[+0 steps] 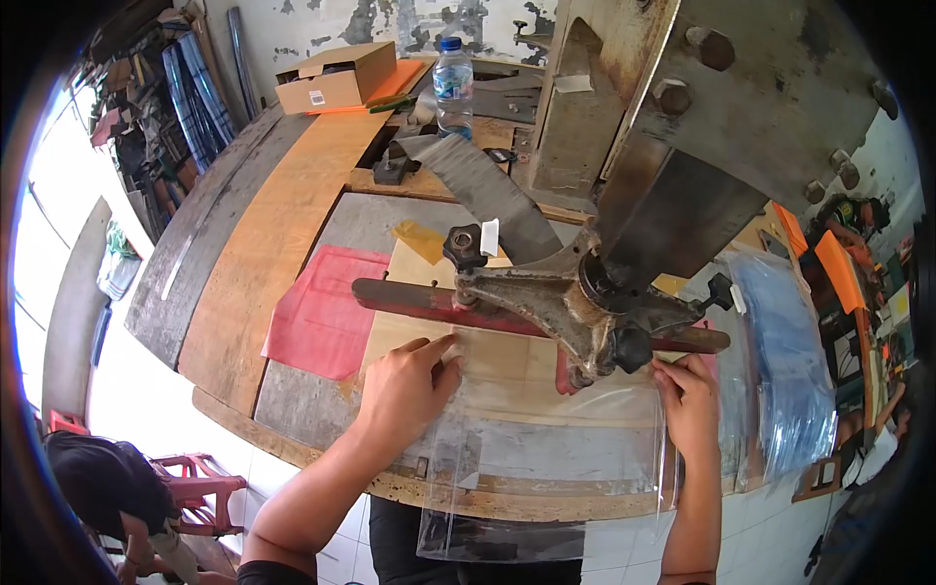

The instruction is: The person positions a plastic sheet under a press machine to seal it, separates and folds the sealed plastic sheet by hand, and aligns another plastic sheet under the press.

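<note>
A clear plastic sheet [561, 453] lies over the worktable under the press and hangs past its front edge. At its left side, my left hand [405, 385] is closed, index finger and thumb at the sheet's edge near the bar. My right hand [685, 390] pinches the sheet's right side, close to a black knob. Above the sheet, the press's long narrow bar [419, 297] runs across, carried by a metal bracket [531, 283]; whether it touches the sheet I cannot tell. Beneath is a beige board [507, 375], with a red sheet [327, 312] to its left.
A stack of bluish clear plastic [785, 341] lies at the right. A water bottle [452, 88] and a cardboard box [336, 76] stand at the back. The heavy press column [673, 205] rises right of centre. Other people [107, 487] are at the far left and right.
</note>
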{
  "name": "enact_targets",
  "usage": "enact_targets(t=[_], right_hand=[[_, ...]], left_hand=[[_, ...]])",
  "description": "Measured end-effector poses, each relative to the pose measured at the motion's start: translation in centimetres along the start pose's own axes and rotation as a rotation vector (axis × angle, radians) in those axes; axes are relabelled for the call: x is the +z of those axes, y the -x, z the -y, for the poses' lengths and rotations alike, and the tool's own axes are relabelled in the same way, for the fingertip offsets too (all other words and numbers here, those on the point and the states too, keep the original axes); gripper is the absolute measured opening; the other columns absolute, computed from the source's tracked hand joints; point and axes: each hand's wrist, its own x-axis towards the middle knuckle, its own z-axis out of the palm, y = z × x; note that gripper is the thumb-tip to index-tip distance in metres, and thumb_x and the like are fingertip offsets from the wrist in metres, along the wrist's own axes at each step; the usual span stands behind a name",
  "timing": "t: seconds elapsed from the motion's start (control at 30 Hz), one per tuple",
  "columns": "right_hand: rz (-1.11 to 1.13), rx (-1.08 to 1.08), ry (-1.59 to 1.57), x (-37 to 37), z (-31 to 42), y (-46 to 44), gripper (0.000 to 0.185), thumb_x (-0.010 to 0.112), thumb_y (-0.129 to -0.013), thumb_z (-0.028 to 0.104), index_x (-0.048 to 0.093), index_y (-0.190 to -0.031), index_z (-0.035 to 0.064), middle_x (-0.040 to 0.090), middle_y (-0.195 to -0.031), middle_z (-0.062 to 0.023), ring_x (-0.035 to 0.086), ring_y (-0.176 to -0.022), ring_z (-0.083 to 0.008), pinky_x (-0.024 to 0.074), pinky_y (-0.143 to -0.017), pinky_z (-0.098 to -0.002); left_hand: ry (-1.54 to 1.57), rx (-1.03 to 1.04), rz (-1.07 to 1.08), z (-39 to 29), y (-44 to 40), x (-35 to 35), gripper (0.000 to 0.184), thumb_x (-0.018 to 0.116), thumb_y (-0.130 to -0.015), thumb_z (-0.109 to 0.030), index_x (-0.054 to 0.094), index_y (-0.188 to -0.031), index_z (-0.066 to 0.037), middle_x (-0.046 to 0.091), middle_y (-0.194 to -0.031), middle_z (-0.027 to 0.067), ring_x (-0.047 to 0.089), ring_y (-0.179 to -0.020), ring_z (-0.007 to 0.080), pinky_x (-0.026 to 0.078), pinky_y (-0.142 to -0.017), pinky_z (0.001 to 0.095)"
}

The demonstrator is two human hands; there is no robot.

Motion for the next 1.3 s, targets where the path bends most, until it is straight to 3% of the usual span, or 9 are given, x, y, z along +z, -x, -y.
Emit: enact_targets(t=[0.1, 0.17, 0.6, 1.1, 1.17, 1.3], right_hand=[[0.000, -0.005, 0.002, 0.0, 0.0, 0.0, 0.021, 0.070, -0.093, 0.002, 0.077, -0.113, 0.0024, 0.061, -0.088, -0.0119, 0.061, -0.076, -0.0245, 0.0480, -0.068, -0.0359], [-0.005, -0.010, 0.000, 0.0, 0.0, 0.1, 0.021, 0.070, -0.093, 0.002, 0.077, -0.113, 0.0026, 0.062, -0.088, -0.0118, 0.062, -0.076, -0.0245, 0.0483, -0.068, -0.0359], [-0.003, 0.013, 0.006, -0.1, 0.1, 0.0, 0.022, 0.070, -0.092, 0.003, 0.077, -0.113, 0.0034, 0.063, -0.090, -0.0118, 0.064, -0.078, -0.0248, 0.0501, -0.070, -0.0354], [-0.001, 0.020, 0.022, -0.1, -0.3, 0.2, 0.022, 0.071, -0.091, 0.004, 0.077, -0.112, 0.0024, 0.062, -0.089, -0.0138, 0.064, -0.082, -0.0284, 0.0494, -0.073, -0.0376], [-0.006, 0.003, 0.026, 0.0, -0.7, 0.2, 0.022, 0.071, -0.091, 0.004, 0.077, -0.112, 0.0025, 0.063, -0.090, -0.0137, 0.064, -0.082, -0.0285, 0.0495, -0.073, -0.0379], [-0.020, -0.007, -0.003, 0.0, -0.6, 0.4, 0.021, 0.071, -0.091, 0.005, 0.077, -0.111, 0.0028, 0.063, -0.090, -0.0133, 0.065, -0.082, -0.0290, 0.0501, -0.074, -0.0384]], left_hand=[[0.003, -0.001, 0.005, 0.1, 0.1, 0.0, 0.033, 0.070, -0.092, -0.021, 0.073, -0.120, -0.004, 0.069, -0.085, 0.0146, 0.069, -0.067, 0.0285, 0.055, -0.067, 0.0397], [0.004, 0.012, 0.014, 0.2, 0.1, 0.1, 0.032, 0.067, -0.094, -0.024, 0.073, -0.120, -0.005, 0.071, -0.088, 0.0141, 0.071, -0.075, 0.0339, 0.056, -0.067, 0.0449], [-0.021, 0.020, -0.010, 0.0, 0.1, 0.2, 0.033, 0.070, -0.092, -0.022, 0.074, -0.121, -0.005, 0.069, -0.085, 0.0133, 0.069, -0.068, 0.0290, 0.055, -0.067, 0.0404], [-0.049, 0.036, -0.008, 0.3, 0.2, 0.2, 0.034, 0.069, -0.093, -0.024, 0.073, -0.121, -0.005, 0.069, -0.088, 0.0129, 0.070, -0.072, 0.0296, 0.055, -0.069, 0.0416], [-0.027, 0.042, 0.000, 0.5, 0.3, 0.3, 0.034, 0.066, -0.095, -0.027, 0.072, -0.122, -0.009, 0.070, -0.089, 0.0132, 0.070, -0.076, 0.0346, 0.055, -0.069, 0.0462], [-0.034, 0.067, -0.023, 0.7, 0.3, 0.4, 0.033, 0.066, -0.095, -0.027, 0.072, -0.121, -0.008, 0.071, -0.092, 0.0139, 0.071, -0.078, 0.0353, 0.056, -0.070, 0.0464]])
